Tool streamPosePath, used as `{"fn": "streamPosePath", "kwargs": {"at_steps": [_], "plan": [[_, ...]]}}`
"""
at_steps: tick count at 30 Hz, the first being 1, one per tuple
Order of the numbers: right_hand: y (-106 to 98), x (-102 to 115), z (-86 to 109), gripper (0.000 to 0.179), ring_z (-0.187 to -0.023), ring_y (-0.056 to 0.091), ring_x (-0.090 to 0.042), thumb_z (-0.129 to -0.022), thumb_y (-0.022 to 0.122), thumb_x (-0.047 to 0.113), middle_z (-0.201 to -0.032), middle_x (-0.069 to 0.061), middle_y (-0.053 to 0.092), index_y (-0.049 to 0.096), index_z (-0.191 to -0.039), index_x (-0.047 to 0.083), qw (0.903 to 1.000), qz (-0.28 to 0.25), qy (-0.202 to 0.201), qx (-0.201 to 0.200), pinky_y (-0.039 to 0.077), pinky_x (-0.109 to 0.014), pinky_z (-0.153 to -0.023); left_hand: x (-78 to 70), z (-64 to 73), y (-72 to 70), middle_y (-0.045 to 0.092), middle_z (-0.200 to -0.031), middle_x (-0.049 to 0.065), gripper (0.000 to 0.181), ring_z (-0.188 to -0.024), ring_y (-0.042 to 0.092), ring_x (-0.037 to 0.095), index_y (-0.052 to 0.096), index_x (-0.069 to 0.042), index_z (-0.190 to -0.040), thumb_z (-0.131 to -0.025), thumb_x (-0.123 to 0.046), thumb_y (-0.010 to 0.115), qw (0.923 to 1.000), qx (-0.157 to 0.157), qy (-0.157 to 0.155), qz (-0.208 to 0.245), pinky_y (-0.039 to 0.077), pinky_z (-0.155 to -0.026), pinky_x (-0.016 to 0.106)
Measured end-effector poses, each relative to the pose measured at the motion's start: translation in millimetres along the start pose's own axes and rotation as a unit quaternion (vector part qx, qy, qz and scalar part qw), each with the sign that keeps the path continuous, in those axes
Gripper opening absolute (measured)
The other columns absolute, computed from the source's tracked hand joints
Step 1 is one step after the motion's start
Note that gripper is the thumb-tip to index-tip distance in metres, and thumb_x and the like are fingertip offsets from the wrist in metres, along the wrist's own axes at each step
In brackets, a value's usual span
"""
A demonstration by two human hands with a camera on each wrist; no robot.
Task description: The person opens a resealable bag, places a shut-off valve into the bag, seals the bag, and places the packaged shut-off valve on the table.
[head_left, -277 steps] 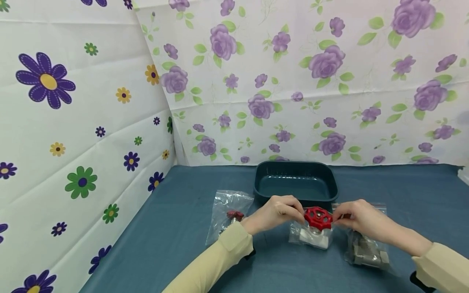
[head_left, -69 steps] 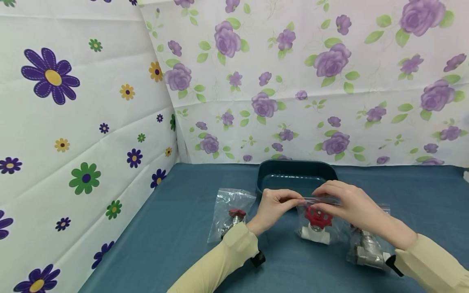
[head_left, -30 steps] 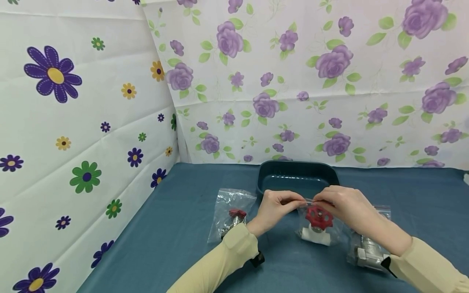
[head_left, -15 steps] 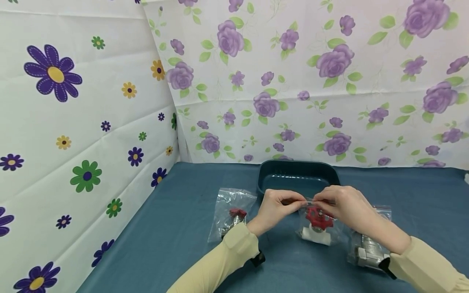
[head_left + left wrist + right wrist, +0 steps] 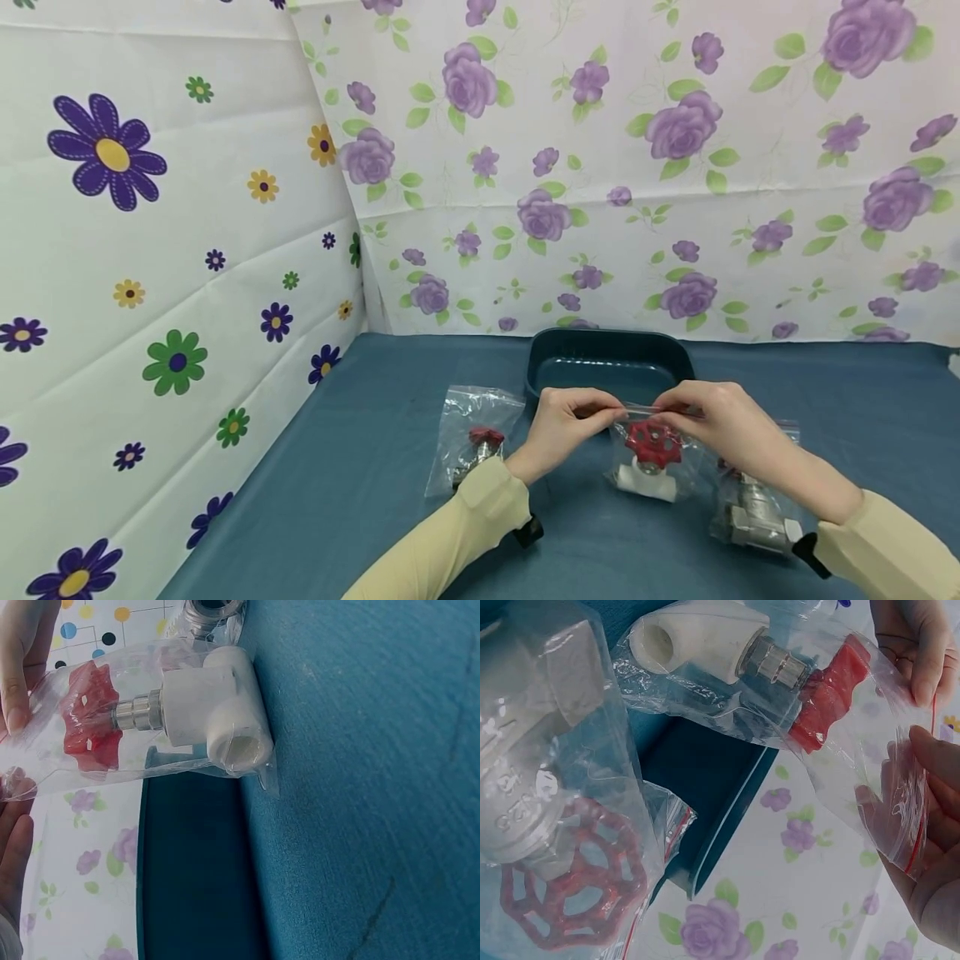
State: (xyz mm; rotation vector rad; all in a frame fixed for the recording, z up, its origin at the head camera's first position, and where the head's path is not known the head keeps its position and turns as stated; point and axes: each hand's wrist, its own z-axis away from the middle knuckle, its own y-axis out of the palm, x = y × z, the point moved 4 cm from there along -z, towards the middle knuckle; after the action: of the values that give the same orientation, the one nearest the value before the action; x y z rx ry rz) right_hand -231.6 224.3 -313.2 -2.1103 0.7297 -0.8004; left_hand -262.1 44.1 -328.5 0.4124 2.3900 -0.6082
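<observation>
A white valve with a red handwheel (image 5: 654, 443) stands upright inside a clear zip bag (image 5: 829, 776), its white body (image 5: 199, 705) at the bottom near the cloth. My left hand (image 5: 557, 427) pinches the left end of the bag's top edge. Along the same edge, a little to the right, the thumb and fingers of my right hand (image 5: 723, 421) pinch the bag. A red zip strip (image 5: 917, 844) runs between the hands in the right wrist view. Behind the bag sits a dark teal tray (image 5: 534, 360).
Left of the hands lies another clear bag (image 5: 472, 408) with a red-wheeled metal valve, partly behind the left sleeve. Right, under the right forearm, lies a bagged larger metal valve (image 5: 756, 510). Blue cloth (image 5: 390, 367) covers the table; flowered sheets (image 5: 480, 250) hang behind and left.
The handwheel stuck out of the bag 9.2 seconds ago; now it is inside. The right hand came close to the left along the top edge, then shifted slightly right. The left hand holds still lately.
</observation>
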Motion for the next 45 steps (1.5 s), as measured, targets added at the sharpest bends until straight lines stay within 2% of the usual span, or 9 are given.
{"fn": "streamPosePath", "kwargs": {"at_steps": [7,11,19,22,30,33,40,43,45], "plan": [[0,3,-1.1,0.022,-0.061,0.054,0.0,-0.069,0.074,-0.004,-0.075,0.009,0.061,0.069,-0.082,0.013,0.9995,0.01,-0.028,-0.014,0.045,-0.02,-0.049,4.1,0.6,0.7,0.065,-0.083,0.016,0.008,-0.067,0.062,0.025,0.066,0.007,-0.089,-0.083,0.006,0.061,1.0,0.0,0.0,-0.001,0.05,-0.058,0.025],[-1,5,-1.5,0.022,-0.061,0.055,0.0,-0.068,0.074,-0.005,-0.075,0.008,0.062,0.069,-0.081,0.012,0.9986,0.03,-0.039,-0.019,0.045,-0.019,-0.05,24.1,3.1,3.0,0.066,-0.084,0.008,0.009,-0.069,0.063,0.014,0.068,0.002,-0.09,-0.085,-0.001,0.062,0.9999,-0.008,-0.006,0.014,0.05,-0.058,0.026],[-1,14,1.0,0.021,-0.06,0.056,-0.006,-0.066,0.076,0.0,-0.073,0.006,0.062,0.07,-0.081,0.013,0.9918,0.097,-0.066,-0.05,0.045,-0.022,-0.049,36.3,4.7,3.8,0.067,-0.086,0.002,0.01,-0.071,0.062,0.008,0.069,-0.001,-0.092,-0.085,-0.006,0.062,0.9996,-0.012,-0.021,0.013,0.05,-0.058,0.025],[-1,15,0.8,0.02,-0.059,0.056,-0.006,-0.066,0.076,-0.001,-0.072,0.006,0.062,0.07,-0.08,0.012,0.9902,0.106,-0.072,-0.057,0.045,-0.022,-0.048,31.2,4.2,2.9,0.067,-0.086,0.006,0.01,-0.071,0.062,0.011,0.068,0.0,-0.092,-0.085,-0.004,0.062,0.9997,-0.01,-0.02,0.011,0.05,-0.059,0.025],[0,17,-0.5,0.021,-0.057,0.056,-0.005,-0.064,0.076,-0.002,-0.071,0.005,0.063,0.07,-0.079,0.011,0.9907,0.104,-0.068,-0.053,0.045,-0.022,-0.048,5.0,1.1,-0.6,0.065,-0.084,0.019,0.009,-0.07,0.063,0.027,0.066,0.008,-0.09,-0.084,0.006,0.06,0.9998,0.002,-0.016,0.008,0.051,-0.06,0.025],[1,17,-1.2,0.019,-0.055,0.055,-0.005,-0.064,0.077,-0.002,-0.069,0.005,0.062,0.07,-0.077,0.011,0.9907,0.11,-0.065,-0.049,0.044,-0.022,-0.047,7.0,1.7,-0.2,0.065,-0.084,0.018,0.009,-0.07,0.063,0.024,0.066,0.008,-0.09,-0.083,0.006,0.061,0.9999,0.002,-0.012,0.007,0.051,-0.06,0.025],[-1,18,-2.8,0.018,-0.054,0.054,-0.006,-0.064,0.078,-0.001,-0.069,0.004,0.062,0.071,-0.076,0.01,0.9919,0.11,-0.057,-0.028,0.042,-0.02,-0.045,33.2,5.9,3.7,0.067,-0.086,0.007,0.011,-0.07,0.062,0.012,0.068,0.002,-0.092,-0.085,-0.003,0.062,0.9996,-0.003,-0.016,0.023,0.05,-0.059,0.026],[-3,17,-2.6,0.019,-0.055,0.055,-0.005,-0.064,0.078,-0.002,-0.07,0.004,0.063,0.072,-0.077,0.01,0.9941,0.094,-0.049,-0.02,0.041,-0.02,-0.044,35.4,6.0,4.1,0.067,-0.086,0.005,0.01,-0.071,0.062,0.011,0.069,0.001,-0.092,-0.085,-0.003,0.062,0.9994,-0.003,-0.019,0.028,0.05,-0.059,0.026],[-3,17,-2.3,0.019,-0.055,0.054,-0.004,-0.065,0.078,-0.002,-0.071,0.004,0.064,0.072,-0.078,0.011,0.9959,0.079,-0.04,-0.019,0.041,-0.019,-0.044,31.0,5.3,3.4,0.067,-0.086,0.007,0.01,-0.071,0.063,0.011,0.068,0.002,-0.091,-0.085,-0.001,0.062,0.9995,-0.003,-0.017,0.028,0.05,-0.059,0.026]]}}
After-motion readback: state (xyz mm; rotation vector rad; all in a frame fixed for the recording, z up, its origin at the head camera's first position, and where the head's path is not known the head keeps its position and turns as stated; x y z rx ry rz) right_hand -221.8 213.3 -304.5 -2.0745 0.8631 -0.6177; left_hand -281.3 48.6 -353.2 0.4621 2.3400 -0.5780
